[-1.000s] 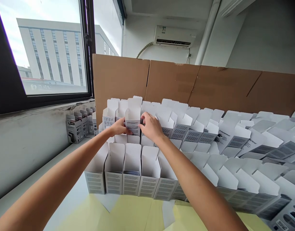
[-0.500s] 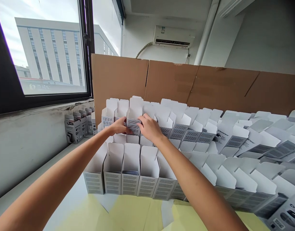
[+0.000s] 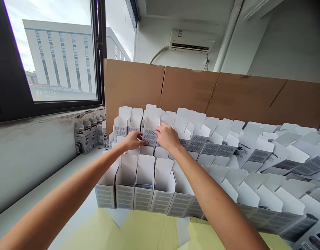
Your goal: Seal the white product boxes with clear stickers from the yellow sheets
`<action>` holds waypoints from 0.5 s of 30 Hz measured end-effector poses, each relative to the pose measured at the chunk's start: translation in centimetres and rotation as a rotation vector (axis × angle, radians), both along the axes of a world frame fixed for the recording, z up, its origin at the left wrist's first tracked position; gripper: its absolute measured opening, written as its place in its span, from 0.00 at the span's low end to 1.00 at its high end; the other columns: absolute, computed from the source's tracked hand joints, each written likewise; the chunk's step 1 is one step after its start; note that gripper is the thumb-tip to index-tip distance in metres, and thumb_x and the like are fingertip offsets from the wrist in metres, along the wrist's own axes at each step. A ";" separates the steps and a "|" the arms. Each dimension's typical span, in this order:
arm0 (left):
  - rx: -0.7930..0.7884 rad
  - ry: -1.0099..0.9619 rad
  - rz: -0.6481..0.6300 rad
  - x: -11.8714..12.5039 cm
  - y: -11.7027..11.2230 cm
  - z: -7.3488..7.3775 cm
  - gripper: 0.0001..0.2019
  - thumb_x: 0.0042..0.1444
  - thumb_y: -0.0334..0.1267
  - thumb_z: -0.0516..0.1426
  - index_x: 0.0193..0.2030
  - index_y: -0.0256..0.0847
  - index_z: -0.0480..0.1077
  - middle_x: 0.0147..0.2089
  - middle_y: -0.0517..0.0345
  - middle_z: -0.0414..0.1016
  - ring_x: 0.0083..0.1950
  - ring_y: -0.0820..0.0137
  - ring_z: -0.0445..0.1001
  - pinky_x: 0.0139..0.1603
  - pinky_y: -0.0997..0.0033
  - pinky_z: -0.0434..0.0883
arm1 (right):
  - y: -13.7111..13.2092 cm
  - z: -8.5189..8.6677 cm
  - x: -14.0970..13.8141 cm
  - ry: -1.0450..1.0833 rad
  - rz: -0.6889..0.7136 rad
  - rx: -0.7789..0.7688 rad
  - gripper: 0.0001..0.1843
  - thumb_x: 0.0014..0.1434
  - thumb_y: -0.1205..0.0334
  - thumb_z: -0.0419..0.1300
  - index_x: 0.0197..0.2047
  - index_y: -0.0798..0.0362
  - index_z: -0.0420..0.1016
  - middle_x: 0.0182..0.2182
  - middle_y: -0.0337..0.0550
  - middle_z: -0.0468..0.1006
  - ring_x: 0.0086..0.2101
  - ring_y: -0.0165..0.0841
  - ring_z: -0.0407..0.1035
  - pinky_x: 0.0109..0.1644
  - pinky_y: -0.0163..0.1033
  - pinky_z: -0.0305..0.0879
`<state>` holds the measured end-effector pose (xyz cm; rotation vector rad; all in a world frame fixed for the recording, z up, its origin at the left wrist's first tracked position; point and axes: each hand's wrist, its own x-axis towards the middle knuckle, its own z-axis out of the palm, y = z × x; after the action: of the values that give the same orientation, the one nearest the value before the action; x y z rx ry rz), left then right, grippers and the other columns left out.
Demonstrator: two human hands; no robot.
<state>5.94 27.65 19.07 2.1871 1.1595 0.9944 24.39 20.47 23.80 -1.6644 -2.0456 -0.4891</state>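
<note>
Both my arms reach forward over rows of open white cartons. My left hand [image 3: 133,140] and my right hand [image 3: 168,136] close on either side of one small open white carton [image 3: 150,134] with grey print, standing in the upper row. Its top flap points up. Other open cartons [image 3: 145,180] stand upright in a front row just below my forearms, flaps raised.
A brown cardboard wall [image 3: 191,90] backs the stack. More cartons [image 3: 266,156] lean to the right. Closed grey printed boxes [image 3: 84,139] sit by the window sill at left. Yellow sheets [image 3: 139,232] cover the near table.
The carton between my hands has sunk lower into its row, and my hands followed it down slightly. The view shifted a little.
</note>
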 end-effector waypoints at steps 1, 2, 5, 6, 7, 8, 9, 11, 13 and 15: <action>0.021 0.018 0.016 0.1 -0.1 0.2 0.17 0.40 0.50 0.66 0.34 0.42 0.76 0.34 0.57 0.78 0.37 0.62 0.75 0.38 0.66 0.69 | 0.1 -0.1 0.0 -0.003 -0.001 -0.001 0.17 0.68 0.65 0.49 0.36 0.51 0.79 0.40 0.46 0.74 0.31 0.34 0.70 0.29 0.39 0.51; 0.040 0.036 0.032 0.2 -0.2 0.3 0.15 0.40 0.49 0.66 0.31 0.42 0.76 0.32 0.57 0.78 0.35 0.62 0.74 0.36 0.67 0.68 | 0.2 -0.2 0.0 -0.007 0.000 -0.007 0.17 0.67 0.65 0.50 0.35 0.51 0.79 0.39 0.46 0.74 0.31 0.34 0.70 0.29 0.39 0.51; 0.071 0.081 0.062 0.2 -0.4 0.4 0.11 0.40 0.47 0.65 0.26 0.42 0.74 0.28 0.56 0.77 0.31 0.63 0.73 0.32 0.68 0.65 | 0.3 -0.6 -0.1 -0.023 0.006 -0.046 0.15 0.66 0.65 0.53 0.33 0.50 0.80 0.39 0.46 0.74 0.31 0.34 0.70 0.28 0.38 0.52; 0.077 0.091 0.067 0.2 -0.5 0.4 0.11 0.40 0.46 0.65 0.26 0.42 0.74 0.27 0.56 0.77 0.30 0.63 0.73 0.31 0.68 0.65 | 0.3 -0.7 -0.2 -0.028 0.008 -0.056 0.15 0.65 0.65 0.53 0.33 0.50 0.80 0.39 0.46 0.75 0.31 0.34 0.70 0.28 0.38 0.52; 0.082 0.097 0.073 0.1 -0.6 0.3 0.10 0.40 0.46 0.65 0.26 0.42 0.75 0.27 0.56 0.77 0.30 0.63 0.73 0.30 0.68 0.64 | 0.2 -0.8 -0.3 -0.032 0.009 -0.064 0.15 0.65 0.65 0.53 0.33 0.50 0.80 0.39 0.46 0.75 0.31 0.34 0.70 0.28 0.38 0.52; 0.086 0.101 0.080 0.0 -0.6 0.3 0.10 0.40 0.45 0.65 0.26 0.42 0.75 0.28 0.56 0.78 0.30 0.64 0.73 0.30 0.69 0.64 | 0.2 -0.9 -0.3 -0.036 0.009 -0.068 0.16 0.65 0.65 0.53 0.33 0.50 0.80 0.39 0.46 0.75 0.31 0.34 0.71 0.28 0.38 0.52; 0.089 0.103 0.086 -0.1 -0.7 0.2 0.09 0.40 0.45 0.65 0.26 0.42 0.75 0.28 0.56 0.78 0.30 0.64 0.73 0.30 0.69 0.64 | 0.2 -0.9 -0.4 -0.040 0.009 -0.073 0.16 0.66 0.65 0.52 0.32 0.50 0.80 0.39 0.46 0.75 0.32 0.34 0.71 0.28 0.38 0.52; 0.091 0.101 0.096 -0.4 -0.8 0.2 0.10 0.39 0.45 0.65 0.26 0.43 0.75 0.28 0.57 0.78 0.30 0.64 0.74 0.29 0.69 0.64 | 0.0 -0.8 -0.5 -0.048 0.007 -0.083 0.16 0.65 0.66 0.53 0.31 0.51 0.80 0.38 0.46 0.75 0.32 0.35 0.71 0.29 0.38 0.53; 0.090 0.088 0.104 -0.7 -0.9 0.2 0.10 0.36 0.44 0.66 0.26 0.42 0.75 0.28 0.57 0.78 0.29 0.64 0.74 0.29 0.69 0.64 | -0.3 -0.6 -0.7 -0.052 0.006 -0.086 0.13 0.64 0.66 0.54 0.34 0.50 0.81 0.39 0.46 0.76 0.33 0.36 0.72 0.30 0.38 0.54; 0.088 0.059 0.113 -1.1 -1.2 0.4 0.12 0.34 0.44 0.67 0.26 0.42 0.76 0.28 0.57 0.78 0.30 0.63 0.74 0.29 0.69 0.65 | -0.8 -0.3 -1.1 -0.051 0.003 -0.070 0.13 0.64 0.64 0.54 0.41 0.49 0.81 0.41 0.47 0.76 0.35 0.37 0.72 0.31 0.38 0.55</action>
<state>4.84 26.47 19.45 2.2538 1.3021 1.0527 23.29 19.67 23.50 -1.7052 -2.1240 -0.4689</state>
